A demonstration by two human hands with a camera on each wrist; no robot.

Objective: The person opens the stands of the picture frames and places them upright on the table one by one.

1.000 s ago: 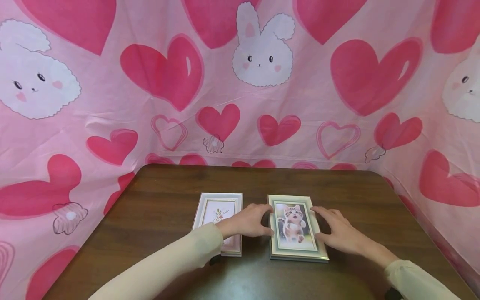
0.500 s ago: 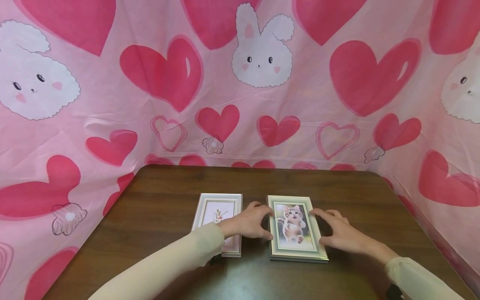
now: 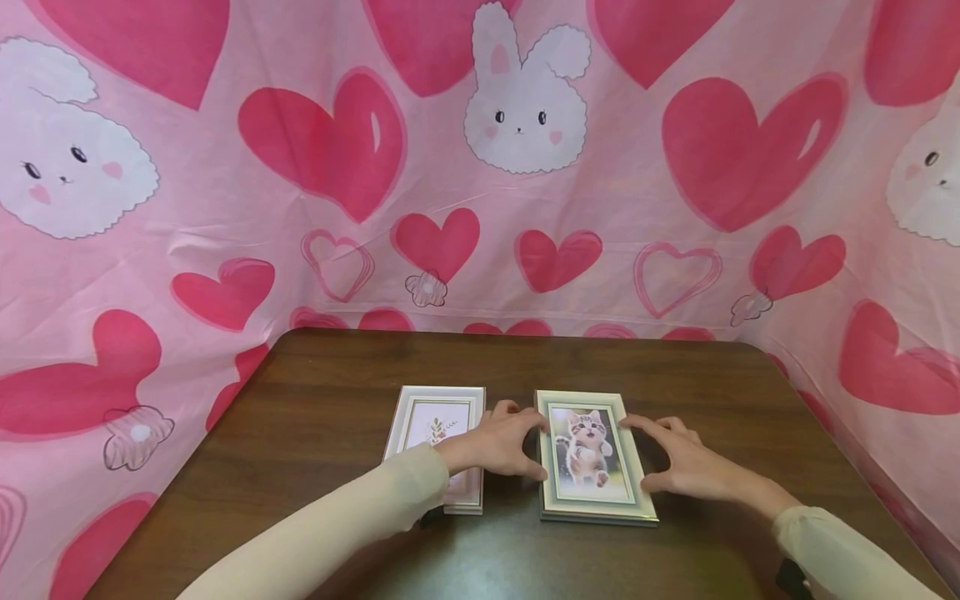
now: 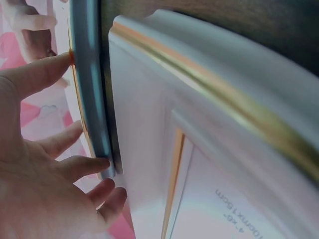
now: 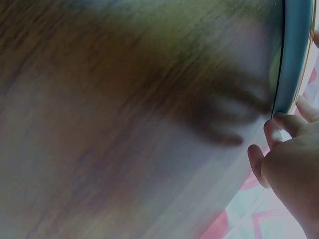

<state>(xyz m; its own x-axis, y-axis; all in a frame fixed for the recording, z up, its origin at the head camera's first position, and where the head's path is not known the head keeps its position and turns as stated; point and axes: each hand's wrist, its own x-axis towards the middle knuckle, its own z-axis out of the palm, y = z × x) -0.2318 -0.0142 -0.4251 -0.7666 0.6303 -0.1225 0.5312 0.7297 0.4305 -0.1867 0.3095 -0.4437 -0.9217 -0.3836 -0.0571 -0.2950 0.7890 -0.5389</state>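
In the head view a pale green picture frame (image 3: 588, 450) with a kitten photo lies flat on the table, picture side up. My left hand (image 3: 498, 442) touches its left edge with spread thumb and fingers. On the opposite edge my right hand (image 3: 693, 471) rests its fingertips and thumb, also spread apart. The left wrist view shows the left fingers (image 4: 79, 169) against the frame's blue-green side (image 4: 88, 89). In the right wrist view the right fingers (image 5: 289, 124) meet the far end of that side. A white picture frame (image 3: 420, 408) lies left of it, partly covered by my left forearm.
The dark wooden table (image 3: 337, 367) has rounded far corners and a glossy surface. Pink cloth (image 3: 450, 192) printed with hearts and rabbits hangs behind it and along both sides. A narrow gap separates the two frames.
Both thumbs have slid slightly towards the near end along the kitten frame's edges, widening their spread from the fingers. Both picture frames stay in place.
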